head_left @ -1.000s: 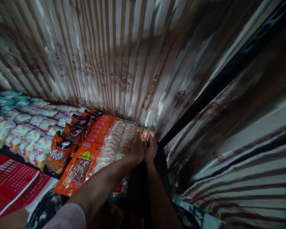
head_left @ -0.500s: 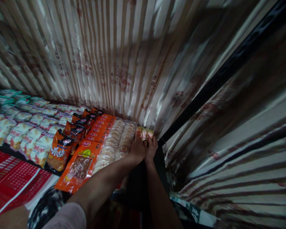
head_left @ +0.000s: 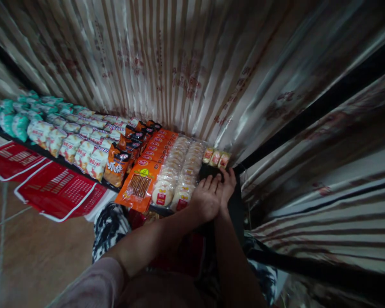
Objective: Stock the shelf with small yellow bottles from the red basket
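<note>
Three small yellow-and-red wrapped packets (head_left: 216, 158) stand in a row at the far right end of the dark shelf. Just in front of them is my left hand (head_left: 208, 194), palm down with its fingers stretched out, holding nothing that I can see. Beside it and partly touching it, my right hand (head_left: 227, 185) has its fingers extended near the rightmost packet; whether a fingertip touches that packet I cannot tell. Left of my hands lie clear packs of round, pale biscuits (head_left: 163, 192), followed by orange bags of brown sticks (head_left: 138, 186).
Orange-and-black snack bags (head_left: 115, 166), white snack bags (head_left: 78, 147) and green bags (head_left: 19, 124) fill the shelf leftward. Red bags with white handles (head_left: 60, 188) hang or lie below its front edge. A striped plastic sheet (head_left: 186, 64) and a dark slanted post (head_left: 276, 132) stand behind.
Both hands have drawn back from the small packets, which now stand by themselves. My fingers have straightened. The view has shifted left, showing more green bags and the tiled floor.
</note>
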Motion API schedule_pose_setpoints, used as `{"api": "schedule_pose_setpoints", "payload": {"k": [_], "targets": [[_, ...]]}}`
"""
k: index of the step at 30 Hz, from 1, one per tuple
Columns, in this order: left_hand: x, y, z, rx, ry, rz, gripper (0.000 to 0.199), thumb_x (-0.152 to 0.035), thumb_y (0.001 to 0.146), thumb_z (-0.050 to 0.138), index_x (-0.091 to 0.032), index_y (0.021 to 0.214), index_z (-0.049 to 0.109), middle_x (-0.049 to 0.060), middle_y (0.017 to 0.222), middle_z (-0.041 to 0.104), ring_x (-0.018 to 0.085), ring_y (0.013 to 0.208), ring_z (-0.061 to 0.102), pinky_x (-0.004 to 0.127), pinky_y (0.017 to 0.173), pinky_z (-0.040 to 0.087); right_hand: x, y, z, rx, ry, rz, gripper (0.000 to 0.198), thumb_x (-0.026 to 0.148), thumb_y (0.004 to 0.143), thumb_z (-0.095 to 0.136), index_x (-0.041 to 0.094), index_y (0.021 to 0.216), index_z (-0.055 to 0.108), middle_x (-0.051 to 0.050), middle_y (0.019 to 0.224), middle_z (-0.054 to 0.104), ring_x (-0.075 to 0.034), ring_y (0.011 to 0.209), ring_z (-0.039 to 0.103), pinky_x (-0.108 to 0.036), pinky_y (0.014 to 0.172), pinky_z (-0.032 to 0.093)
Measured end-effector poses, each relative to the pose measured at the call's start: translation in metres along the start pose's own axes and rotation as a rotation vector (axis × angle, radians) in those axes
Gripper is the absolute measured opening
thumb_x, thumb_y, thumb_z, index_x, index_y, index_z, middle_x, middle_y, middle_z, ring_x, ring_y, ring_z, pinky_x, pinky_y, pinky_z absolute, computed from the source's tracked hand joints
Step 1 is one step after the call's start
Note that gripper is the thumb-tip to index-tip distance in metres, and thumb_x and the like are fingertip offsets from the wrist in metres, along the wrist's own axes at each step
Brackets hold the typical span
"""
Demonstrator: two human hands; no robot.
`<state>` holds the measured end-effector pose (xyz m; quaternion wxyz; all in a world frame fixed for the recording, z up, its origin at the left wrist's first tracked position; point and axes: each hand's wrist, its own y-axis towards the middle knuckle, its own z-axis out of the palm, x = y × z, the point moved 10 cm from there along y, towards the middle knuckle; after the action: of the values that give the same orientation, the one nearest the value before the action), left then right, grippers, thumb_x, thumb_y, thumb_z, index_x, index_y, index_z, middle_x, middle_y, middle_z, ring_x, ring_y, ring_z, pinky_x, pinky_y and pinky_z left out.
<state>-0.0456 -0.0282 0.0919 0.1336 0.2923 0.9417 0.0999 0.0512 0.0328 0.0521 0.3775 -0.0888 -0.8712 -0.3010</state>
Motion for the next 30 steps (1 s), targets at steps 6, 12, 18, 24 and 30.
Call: {"api": "schedule_pose_setpoints", "payload": {"k": [6, 12, 18, 24, 30], "targets": [[-0.016, -0.084, -0.021, -0.053, -0.167, 0.058, 0.044, -0.021, 0.09, 0.031, -0.006, 0.131, 0.037, 0.017, 0.142, 0.035, 0.025, 0.133, 0.028, 0.035, 0.106, 0.031, 0.048, -0.073, -0.031, 0.007, 0.088, -0.095, 0.036, 0.029, 0.086, 0.037, 0.019, 0.111, 0.061, -0.01, 0.126, 0.051, -0.019, 0.114, 0.05, -0.035, 0.096, 0.041], [-0.015, -0.17, -0.006, 0.032, -0.356, 0.151, 0.045, -0.024, 0.092, 0.029, -0.013, 0.135, 0.033, 0.014, 0.14, 0.038, 0.02, 0.13, 0.033, 0.03, 0.104, 0.034, 0.068, -0.162, -0.032, 0.294, 0.192, -0.167, 0.036, 0.025, 0.086, 0.036, 0.021, 0.113, 0.06, -0.009, 0.115, 0.06, -0.019, 0.107, 0.056, -0.037, 0.09, 0.048], [-0.003, -0.217, 0.036, 0.235, -0.484, 0.107, 0.038, -0.025, 0.088, 0.041, -0.019, 0.125, 0.047, 0.01, 0.127, 0.051, 0.019, 0.114, 0.049, 0.03, 0.095, 0.042, 0.055, -0.236, 0.001, 0.672, 0.158, -0.261, 0.032, 0.023, 0.08, 0.044, 0.021, 0.102, 0.066, -0.008, 0.104, 0.067, -0.02, 0.1, 0.06, -0.036, 0.089, 0.048], [0.044, -0.224, 0.094, 0.356, -0.598, -0.347, 0.034, -0.019, 0.089, 0.032, -0.016, 0.112, 0.056, 0.009, 0.113, 0.061, 0.017, 0.108, 0.054, 0.031, 0.094, 0.042, -0.016, -0.261, 0.044, 0.899, -0.211, 0.098, 0.04, 0.018, 0.085, 0.032, 0.02, 0.113, 0.06, -0.008, 0.109, 0.066, -0.019, 0.099, 0.061, -0.035, 0.088, 0.046], [0.065, -0.233, 0.158, 0.652, -0.532, -0.504, 0.036, -0.022, 0.087, 0.035, -0.01, 0.115, 0.056, 0.016, 0.112, 0.062, 0.023, 0.101, 0.059, 0.034, 0.085, 0.046, -0.05, -0.279, 0.06, 1.08, -0.429, 0.196, 0.033, 0.018, 0.087, 0.034, 0.016, 0.1, 0.064, -0.012, 0.103, 0.067, -0.02, 0.094, 0.063, -0.03, 0.08, 0.045]]}}
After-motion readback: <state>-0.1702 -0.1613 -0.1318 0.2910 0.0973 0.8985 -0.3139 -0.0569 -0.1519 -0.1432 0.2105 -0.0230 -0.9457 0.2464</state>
